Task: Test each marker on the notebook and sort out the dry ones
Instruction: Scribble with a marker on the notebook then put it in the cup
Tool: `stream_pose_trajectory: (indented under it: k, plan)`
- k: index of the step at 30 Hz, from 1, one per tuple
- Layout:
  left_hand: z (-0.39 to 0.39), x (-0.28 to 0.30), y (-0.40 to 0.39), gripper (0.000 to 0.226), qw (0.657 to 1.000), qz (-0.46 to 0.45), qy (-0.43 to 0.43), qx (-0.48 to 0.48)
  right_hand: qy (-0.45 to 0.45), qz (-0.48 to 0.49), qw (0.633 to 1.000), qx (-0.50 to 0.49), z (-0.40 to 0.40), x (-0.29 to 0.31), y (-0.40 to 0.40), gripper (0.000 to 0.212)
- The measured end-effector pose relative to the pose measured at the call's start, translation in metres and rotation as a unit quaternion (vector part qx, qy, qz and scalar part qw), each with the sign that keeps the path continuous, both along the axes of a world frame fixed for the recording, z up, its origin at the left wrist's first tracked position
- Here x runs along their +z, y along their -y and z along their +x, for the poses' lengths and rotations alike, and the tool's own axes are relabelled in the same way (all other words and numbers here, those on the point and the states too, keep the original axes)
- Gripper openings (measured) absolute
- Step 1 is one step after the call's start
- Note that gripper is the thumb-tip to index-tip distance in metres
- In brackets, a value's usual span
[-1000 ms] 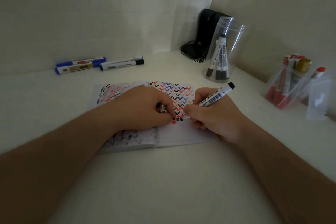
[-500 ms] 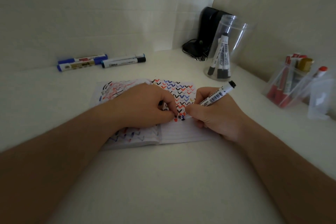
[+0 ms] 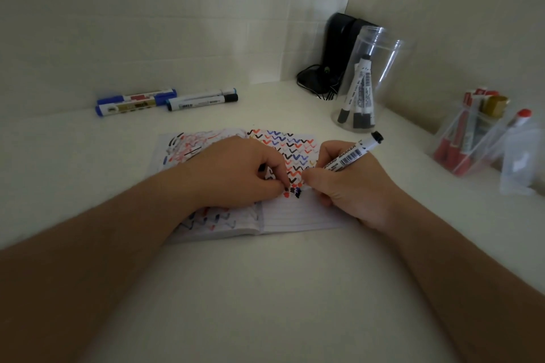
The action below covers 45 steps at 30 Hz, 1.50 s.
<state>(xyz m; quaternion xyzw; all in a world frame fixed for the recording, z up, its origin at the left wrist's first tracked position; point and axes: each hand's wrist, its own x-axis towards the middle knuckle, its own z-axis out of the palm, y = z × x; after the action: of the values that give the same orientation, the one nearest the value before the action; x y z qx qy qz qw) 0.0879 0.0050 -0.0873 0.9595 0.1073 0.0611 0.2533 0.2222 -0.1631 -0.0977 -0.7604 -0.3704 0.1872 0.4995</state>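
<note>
Marker in play: the right hand (image 3: 351, 186) has a black whiteboard marker (image 3: 351, 155) in a writing grip, fingers curled round the barrel, tip down at the page and hidden behind the fingertips.
Long axis: running from the page up toward 2 o'clock, black end cap high and away from the person.
Notebook: the open notebook (image 3: 295, 215) lies flat at centre, its right page filled with rows of red, blue and black ticks, plus fresh dark blots right by the marker tip.
Left hand: the left hand (image 3: 236, 177) rests knuckles-up on the notebook, fingers curled; something small and dark, probably the cap, peeks out between them.
Key relation: both hands meet at the same spot, nearly touching, right hand nearer the tip.
Sorting spots: a clear cup (image 3: 362, 91) of black markers at 1 o'clock, loose blue markers (image 3: 135, 100) at 11 o'clock, red markers (image 3: 460, 141) at 3 o'clock.
Judgement: ink looks to be flowing.
</note>
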Motion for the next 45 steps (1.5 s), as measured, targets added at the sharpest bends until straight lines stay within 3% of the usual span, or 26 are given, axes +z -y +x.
stream_pose_trajectory:
  k: [3,6,11,12,14,18,24,27,35,41,45]
  plan:
    - [-0.001,0.002,0.001,0.021,1.000,-0.002,-0.009,0.006,-0.007,0.004,1.000,0.002,0.000,0.000,-0.002,0.032]
    - [-0.004,0.003,-0.002,0.021,0.999,-0.050,-0.007,0.014,-0.143,0.107,0.984,0.005,0.006,0.005,0.001,0.034]
    - [-0.004,0.004,-0.008,0.020,0.995,-0.085,0.054,0.001,-0.281,0.183,0.937,0.095,0.020,0.010,0.012,0.007]
    - [-0.004,0.004,-0.008,0.021,0.995,-0.087,0.055,0.003,-0.304,0.186,0.928,0.107,0.022,0.011,0.012,0.009]
    - [-0.004,0.005,-0.009,0.022,0.995,-0.088,0.055,0.006,-0.342,0.194,0.912,0.120,0.025,0.011,0.013,0.033]
    - [-0.005,0.008,-0.004,0.021,0.995,-0.076,0.063,0.008,-0.322,0.184,0.922,0.114,0.026,0.008,0.012,0.040]
    - [-0.005,0.009,-0.002,0.021,0.996,-0.065,0.063,-0.007,-0.303,0.172,0.932,0.103,0.023,0.007,0.009,0.009]
    - [-0.005,0.009,-0.001,0.019,0.996,-0.057,0.063,-0.010,-0.268,0.158,0.947,0.083,0.020,0.006,0.008,0.004]
    - [-0.005,0.010,0.008,0.008,0.994,-0.056,0.093,-0.015,-0.253,0.167,0.951,0.059,0.018,0.008,0.008,0.020]
    - [-0.001,0.007,0.025,0.009,0.992,0.019,0.122,-0.015,-0.259,0.160,0.951,0.052,0.016,0.012,0.010,0.025]
    - [0.000,0.010,0.036,0.008,0.992,-0.009,0.125,-0.008,-0.241,0.147,0.959,0.014,0.010,0.014,0.009,0.031]
